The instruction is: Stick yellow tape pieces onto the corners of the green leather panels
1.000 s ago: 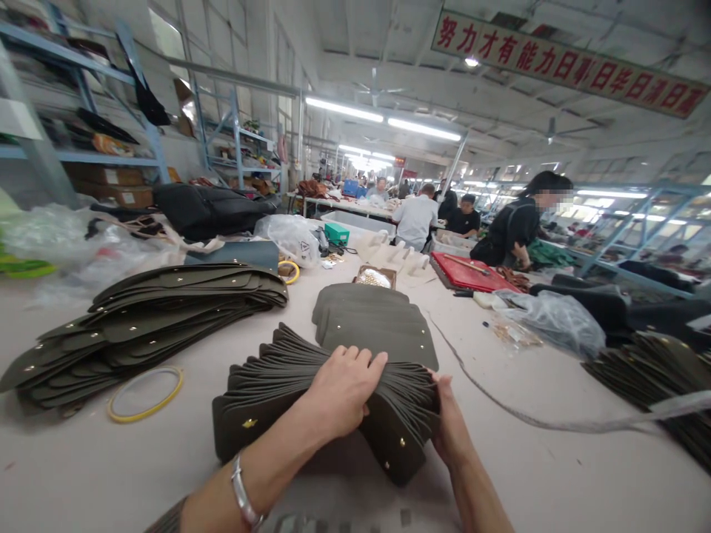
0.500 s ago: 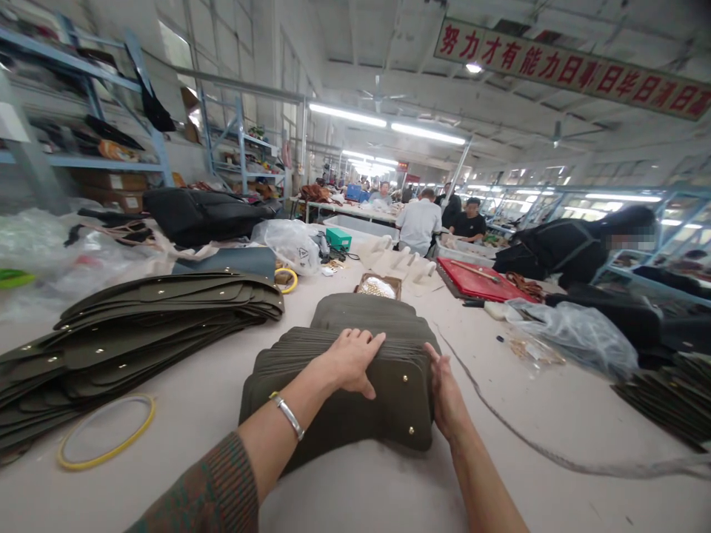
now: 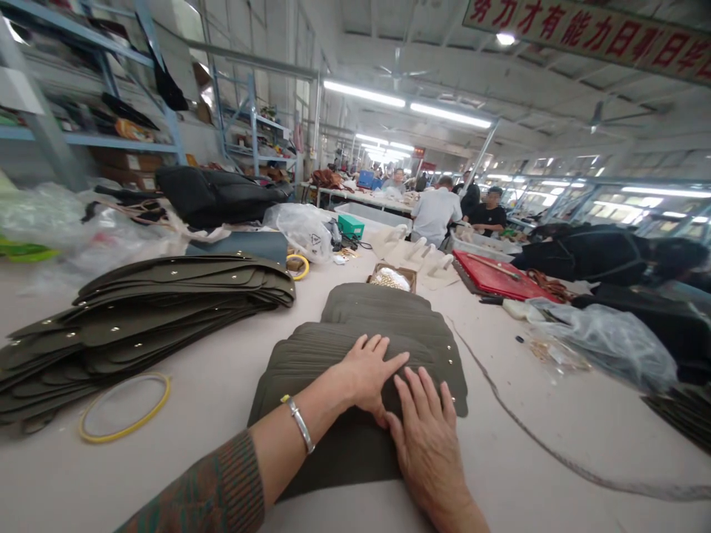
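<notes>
Fanned out on the table in front of me lies a stack of dark olive cut panels [image 3: 327, 451], with gold studs showing along its right side. My left hand [image 3: 369, 377] rests on top of the stack, fingers spread, a silver bangle on its wrist. Beside it my right hand [image 3: 427, 429] lies flat on the same panels, palm down, fingers stretched forward. The two thumbs almost meet. Beyond the stack sits a small box of gold studs [image 3: 392, 278]. To the left is another pile of olive panels [image 3: 183, 311] with gold studs.
A roll of yellow-edged tape [image 3: 125, 429] lies at left on the table [image 3: 194, 481]. A cord [image 3: 516, 414] curves along the right. Farther back are a red board [image 3: 500, 274], plastic bags [image 3: 605, 337] and a green box [image 3: 351, 226]. Several people sit or bend over work beyond.
My right hand has moved from the stack's right edge onto its top, beside my left hand. The panels are fanned differently, with studs farther right. The view has shifted left and down.
</notes>
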Action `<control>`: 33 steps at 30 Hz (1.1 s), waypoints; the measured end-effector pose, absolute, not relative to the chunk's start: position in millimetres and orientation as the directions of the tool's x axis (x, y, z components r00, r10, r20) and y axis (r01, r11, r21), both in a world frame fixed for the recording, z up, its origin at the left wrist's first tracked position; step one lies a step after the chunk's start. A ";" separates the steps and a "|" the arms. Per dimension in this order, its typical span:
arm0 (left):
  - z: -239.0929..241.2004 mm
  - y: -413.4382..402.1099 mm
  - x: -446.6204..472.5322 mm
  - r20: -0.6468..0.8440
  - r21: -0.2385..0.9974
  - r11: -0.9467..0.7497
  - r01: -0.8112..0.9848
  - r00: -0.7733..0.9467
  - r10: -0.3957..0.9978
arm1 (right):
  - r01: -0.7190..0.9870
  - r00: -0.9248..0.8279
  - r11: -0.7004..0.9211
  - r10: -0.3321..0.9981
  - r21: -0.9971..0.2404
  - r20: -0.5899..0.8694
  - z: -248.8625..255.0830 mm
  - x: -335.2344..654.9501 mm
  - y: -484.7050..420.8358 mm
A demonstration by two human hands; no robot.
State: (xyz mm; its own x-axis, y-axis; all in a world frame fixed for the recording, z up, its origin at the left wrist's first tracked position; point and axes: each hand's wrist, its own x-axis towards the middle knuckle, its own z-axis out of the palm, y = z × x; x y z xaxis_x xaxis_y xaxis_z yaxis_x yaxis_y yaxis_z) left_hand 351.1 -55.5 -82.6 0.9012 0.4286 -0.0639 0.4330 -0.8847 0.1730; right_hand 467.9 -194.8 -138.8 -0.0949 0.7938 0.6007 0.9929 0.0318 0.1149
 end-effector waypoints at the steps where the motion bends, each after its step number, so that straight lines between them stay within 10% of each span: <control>1: -86.1 -58.1 350.0 -0.055 0.174 -0.891 0.419 0.908 0.416 | 0.991 -0.092 0.015 0.800 0.132 0.593 -147.2 467.3 -196.5; 26: -113.3 -135.6 289.7 0.370 0.102 -0.907 0.408 0.831 0.415 | 0.978 -0.171 0.040 0.712 0.204 0.681 -164.9 445.7 -243.8; 33: -81.4 -142.6 216.4 0.491 0.275 -0.828 0.489 0.668 0.558 | 0.969 -0.248 0.188 0.736 0.162 0.630 -170.9 430.4 -259.4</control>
State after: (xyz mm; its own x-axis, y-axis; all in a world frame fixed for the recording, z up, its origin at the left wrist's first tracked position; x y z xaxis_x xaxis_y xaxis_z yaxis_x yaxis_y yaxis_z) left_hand 216.4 -142.6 -81.4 0.6684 0.5584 0.4915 0.4891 -0.8277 0.2752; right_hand 430.4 -259.4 -170.9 -0.2475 0.7365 0.6296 0.9689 0.1876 0.1615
